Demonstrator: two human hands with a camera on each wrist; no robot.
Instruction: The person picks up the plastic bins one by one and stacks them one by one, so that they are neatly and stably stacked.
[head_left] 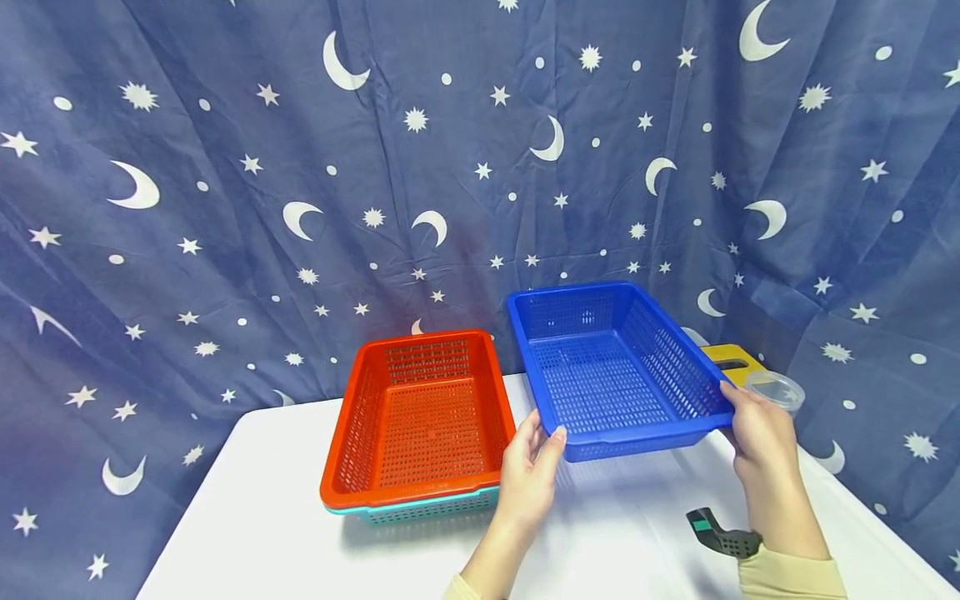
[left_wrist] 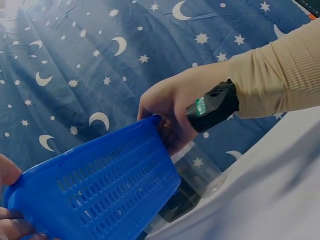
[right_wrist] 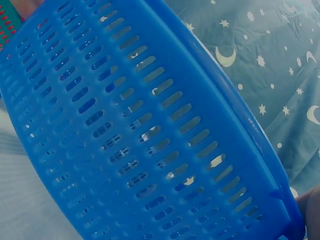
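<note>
Both hands hold a blue plastic basket (head_left: 600, 379) with slotted walls, raised over the right part of the table and tilted. My left hand (head_left: 528, 479) grips its near left corner, thumb at the rim. At the near right corner, my right hand (head_left: 761, 425) grips the rim, fingers partly hidden beneath. To the left stands a red basket (head_left: 431, 433), nested in a turquoise basket (head_left: 435, 507) whose rim and lower wall show below it. In the left wrist view the blue basket (left_wrist: 110, 185) spans between both hands. Its slotted wall (right_wrist: 115, 125) fills most of the right wrist view.
Behind the blue basket, at the table's right edge, are a yellow object (head_left: 731, 362) with a dark slot and a clear round container (head_left: 776, 390). The white table (head_left: 277, 500) backs onto a dark blue curtain (head_left: 450, 167) with moons and stars. A black wrist device (head_left: 723, 533) sits by the right sleeve.
</note>
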